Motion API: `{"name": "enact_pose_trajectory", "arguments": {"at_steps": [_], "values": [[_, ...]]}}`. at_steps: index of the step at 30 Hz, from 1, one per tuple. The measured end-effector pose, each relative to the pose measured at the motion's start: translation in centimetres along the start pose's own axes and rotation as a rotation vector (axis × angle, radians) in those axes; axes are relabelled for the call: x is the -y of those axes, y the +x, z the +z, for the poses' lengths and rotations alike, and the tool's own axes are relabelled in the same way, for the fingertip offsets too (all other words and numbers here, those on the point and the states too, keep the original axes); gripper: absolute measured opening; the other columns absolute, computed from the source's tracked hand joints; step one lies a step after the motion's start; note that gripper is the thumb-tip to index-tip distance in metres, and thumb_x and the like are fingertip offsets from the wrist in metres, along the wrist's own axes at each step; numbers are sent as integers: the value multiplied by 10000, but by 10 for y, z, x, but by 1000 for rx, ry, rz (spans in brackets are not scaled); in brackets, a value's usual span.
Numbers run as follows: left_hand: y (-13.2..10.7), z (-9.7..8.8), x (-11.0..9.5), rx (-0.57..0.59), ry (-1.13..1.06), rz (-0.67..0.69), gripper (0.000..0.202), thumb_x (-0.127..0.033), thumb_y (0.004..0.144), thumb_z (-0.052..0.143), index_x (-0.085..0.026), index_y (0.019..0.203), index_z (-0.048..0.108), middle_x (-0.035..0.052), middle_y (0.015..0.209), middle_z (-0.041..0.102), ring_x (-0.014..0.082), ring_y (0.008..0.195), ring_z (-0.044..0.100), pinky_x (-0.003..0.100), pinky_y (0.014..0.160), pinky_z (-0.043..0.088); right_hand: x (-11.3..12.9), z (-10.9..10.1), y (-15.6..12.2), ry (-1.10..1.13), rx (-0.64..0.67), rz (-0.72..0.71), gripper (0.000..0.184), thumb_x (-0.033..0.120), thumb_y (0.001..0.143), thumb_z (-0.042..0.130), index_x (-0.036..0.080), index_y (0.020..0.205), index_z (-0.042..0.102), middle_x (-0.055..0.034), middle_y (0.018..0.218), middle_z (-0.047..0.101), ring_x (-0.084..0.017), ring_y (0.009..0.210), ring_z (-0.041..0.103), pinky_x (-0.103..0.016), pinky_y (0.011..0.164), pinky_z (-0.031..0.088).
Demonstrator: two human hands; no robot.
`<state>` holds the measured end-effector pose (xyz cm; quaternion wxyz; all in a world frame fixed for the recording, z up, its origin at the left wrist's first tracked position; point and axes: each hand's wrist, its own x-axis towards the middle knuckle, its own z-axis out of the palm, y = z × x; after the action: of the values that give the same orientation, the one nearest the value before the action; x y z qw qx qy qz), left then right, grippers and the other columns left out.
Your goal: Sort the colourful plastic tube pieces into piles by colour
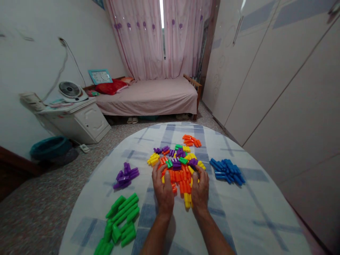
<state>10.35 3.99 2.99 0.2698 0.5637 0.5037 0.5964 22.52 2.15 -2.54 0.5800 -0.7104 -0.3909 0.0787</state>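
A mixed pile of plastic building pieces (pixel 177 175), orange, yellow, purple and green, lies in the middle of the table. My left hand (pixel 163 191) rests against its left side, thumb and fingers apart. On the opposite side, my right hand (pixel 200 189) touches the pile with its fingers slightly curved and the thumb apart. Neither hand grips a piece; some fingertips are hidden among the pieces. A yellow piece (pixel 187 201) sticks out toward me between the hands.
Around the pile lie separate groups: purple pieces (pixel 125 176), green pieces (pixel 123 216), blue pieces (pixel 227 171) and orange pieces (pixel 191 140). A checked cloth covers the round table (pixel 265 198). Beyond stand a bed (pixel 156 94), a white cabinet (pixel 91 122) and a wardrobe (pixel 255 78).
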Motion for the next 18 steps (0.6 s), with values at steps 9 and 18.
{"name": "enact_pose_trajectory", "arguments": {"at_steps": [9, 18], "values": [[75, -24, -55, 240, 329, 312, 243, -245, 854, 507, -203, 1070, 611, 79, 1220, 580, 202, 1199, 504, 375, 1048, 383, 1, -1, 1, -25, 12, -19, 384, 332, 870, 384, 180, 1188, 535, -101, 1175, 563, -234, 1124, 481, -418, 998, 351], [176, 11, 41, 636, 1006, 33, 326, -321, 725, 641, -188, 1020, 677, 104, 1086, 670, 233, 984, 636, 288, 817, 479, -2, -1, 0, -59, 23, -34, 396, 294, 848, 398, 170, 1204, 519, -111, 1195, 545, -242, 1154, 456, -424, 1014, 336]]}}
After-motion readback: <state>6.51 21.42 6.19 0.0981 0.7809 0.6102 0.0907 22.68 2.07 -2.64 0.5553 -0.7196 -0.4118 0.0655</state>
